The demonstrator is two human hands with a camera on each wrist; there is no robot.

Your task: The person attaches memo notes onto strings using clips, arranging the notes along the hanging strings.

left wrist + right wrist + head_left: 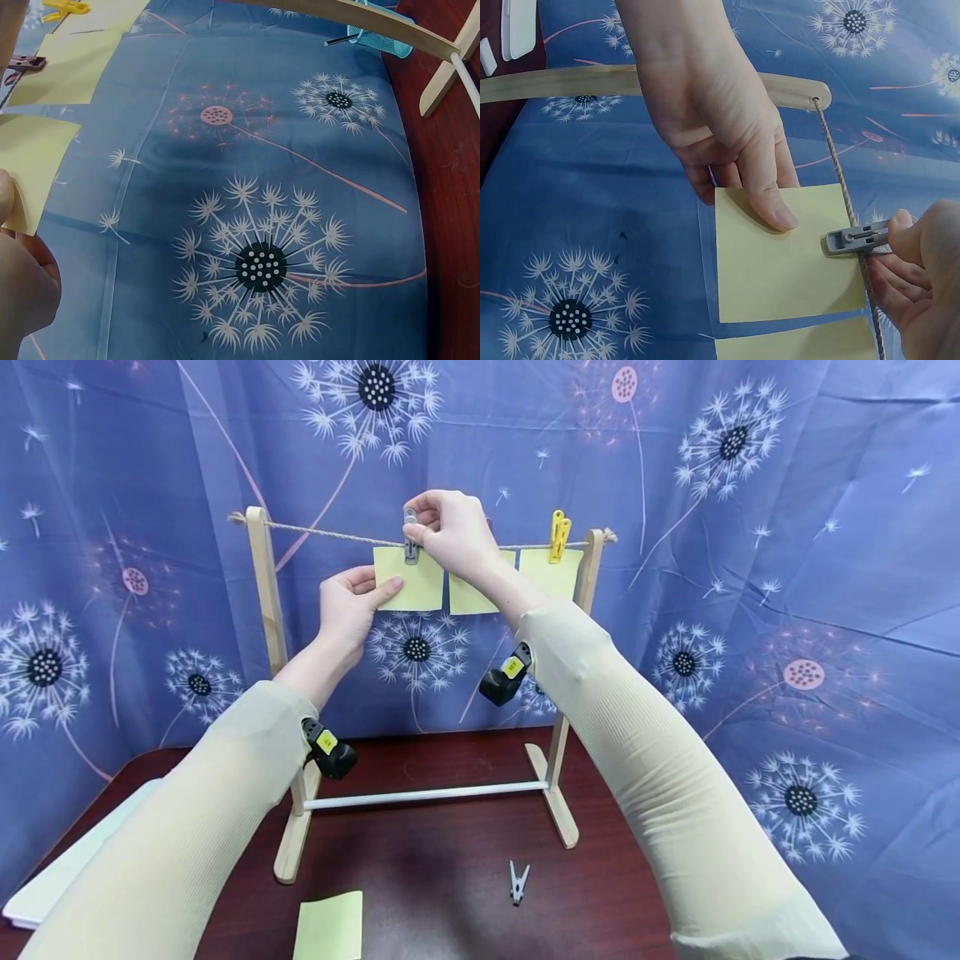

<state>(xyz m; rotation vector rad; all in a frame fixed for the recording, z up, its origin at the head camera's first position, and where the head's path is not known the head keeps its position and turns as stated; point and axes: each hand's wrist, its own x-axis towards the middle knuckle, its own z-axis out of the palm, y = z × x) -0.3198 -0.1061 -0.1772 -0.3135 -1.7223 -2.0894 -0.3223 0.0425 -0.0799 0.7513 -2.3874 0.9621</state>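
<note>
The left hand (348,610) pinches the left edge of a yellow paper square (420,592) between thumb and fingers. At that paper's top edge, the right hand (459,531) grips a grey clothespin (410,537), which sits over the rope (330,532) and the paper. In the right wrist view the clothespin (847,240) lies across the rope, with the thumb and fingers on its handle end. A second yellow paper (468,599) hangs beside it, its top partly hidden by the right hand. The rightmost paper (546,575) hangs under yellow clothespins (558,537).
The wooden frame (266,585) holds the rope, with a white bar (427,795) low between its feet. On the dark red table (442,852) lie a grey clothespin (517,883) and yellow paper (330,927). White items (82,852) lie at left; a blue mesh holder (382,41) stands behind.
</note>
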